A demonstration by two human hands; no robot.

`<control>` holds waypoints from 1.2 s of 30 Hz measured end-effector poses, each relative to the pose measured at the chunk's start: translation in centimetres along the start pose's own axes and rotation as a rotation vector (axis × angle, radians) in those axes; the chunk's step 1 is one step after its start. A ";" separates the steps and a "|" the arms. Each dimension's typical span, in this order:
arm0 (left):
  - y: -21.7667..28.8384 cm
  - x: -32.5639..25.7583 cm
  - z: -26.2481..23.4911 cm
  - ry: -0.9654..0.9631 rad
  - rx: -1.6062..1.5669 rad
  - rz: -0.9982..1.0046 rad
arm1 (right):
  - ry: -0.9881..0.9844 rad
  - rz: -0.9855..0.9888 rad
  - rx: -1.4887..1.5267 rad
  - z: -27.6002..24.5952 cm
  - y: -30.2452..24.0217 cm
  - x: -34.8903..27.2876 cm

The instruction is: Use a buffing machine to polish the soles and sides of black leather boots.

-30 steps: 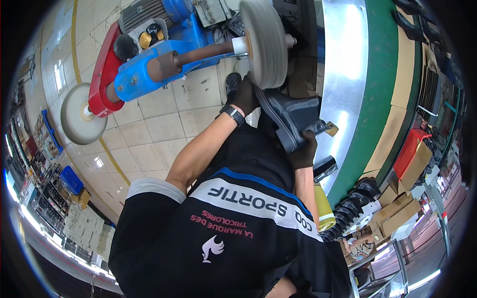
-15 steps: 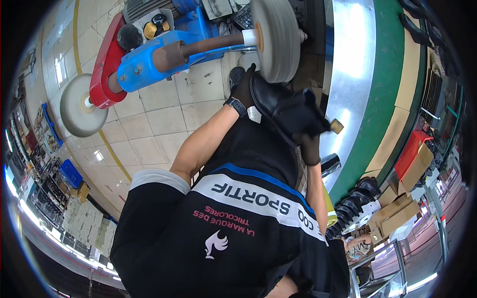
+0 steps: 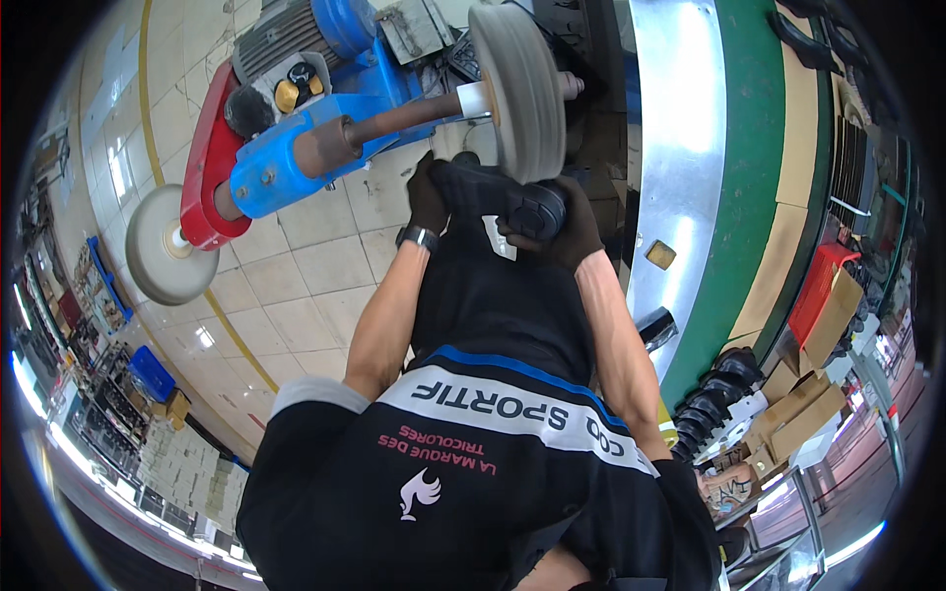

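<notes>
Both my gloved hands hold a black boot (image 3: 483,189), its dark sole turned up toward me. My left hand (image 3: 428,200) is closed round the toe end. At the heel end, my right hand (image 3: 579,225) has its fingers wrapped round the boot. The boot lies across the lower rim of a grey-white buffing wheel (image 3: 532,108); whether they touch I cannot tell. A rusty shaft (image 3: 404,120) carries this wheel out from a blue machine housing (image 3: 264,169). Much of the upper is hidden beneath the sole and behind my hands.
A second buffing wheel (image 3: 148,251) stands at the left, beside a red guard (image 3: 204,187). Right of me runs a metal bench strip (image 3: 680,108) holding a small tan block (image 3: 660,254). Beyond it lies a green surface (image 3: 754,128). Several black boots (image 3: 719,399) stand near cardboard boxes (image 3: 798,424).
The boot has turned over, from upper showing to sole showing, and moved left under the wheel. My right hand has come up and left; my left has shifted left.
</notes>
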State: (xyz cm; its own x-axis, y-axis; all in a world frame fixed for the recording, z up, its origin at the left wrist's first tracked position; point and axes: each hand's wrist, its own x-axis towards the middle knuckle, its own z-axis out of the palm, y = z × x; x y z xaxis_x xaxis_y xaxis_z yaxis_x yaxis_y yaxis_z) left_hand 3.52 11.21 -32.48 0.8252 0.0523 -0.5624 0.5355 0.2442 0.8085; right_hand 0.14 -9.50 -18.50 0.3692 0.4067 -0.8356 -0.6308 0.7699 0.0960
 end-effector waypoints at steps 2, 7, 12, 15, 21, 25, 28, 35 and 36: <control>2.0 -0.7 -1.2 0.130 0.267 0.082 | 0.090 -0.063 -0.038 0.7 -0.1 -0.1; 12.3 -6.5 2.8 0.201 1.198 0.731 | 0.223 -0.131 -0.089 -1.7 0.3 -0.3; 16.4 -9.4 5.7 0.008 0.785 0.785 | 0.353 -0.302 -0.127 -1.2 0.6 -0.1; 16.2 -9.9 6.5 -0.082 0.837 0.817 | 0.354 -0.392 -0.128 -3.4 0.1 1.2; 9.3 -8.5 4.9 0.054 0.721 0.432 | 0.223 -0.662 -0.178 -8.8 3.1 -1.9; 7.2 -6.1 5.0 0.009 0.833 0.709 | 0.163 -0.407 0.047 -4.1 3.6 -5.7; 7.8 -3.9 6.1 0.054 0.798 0.668 | 0.042 -0.354 0.093 -2.5 3.2 -5.8; 7.0 -3.1 3.4 0.215 1.085 0.677 | 0.206 -0.335 0.036 -0.5 2.7 -2.7; 7.9 -3.4 3.4 0.234 1.192 0.804 | 0.302 -0.423 -0.074 -0.1 2.8 -2.7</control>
State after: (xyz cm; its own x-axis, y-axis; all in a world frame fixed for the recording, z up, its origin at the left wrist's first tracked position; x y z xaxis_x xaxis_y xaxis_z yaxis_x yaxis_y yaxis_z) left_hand 5.57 9.68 -23.61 0.9828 -0.0336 0.1817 -0.1230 -0.8527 0.5077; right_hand -2.70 -8.49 -16.03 0.3963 -0.1007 -0.9126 -0.5196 0.7949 -0.3134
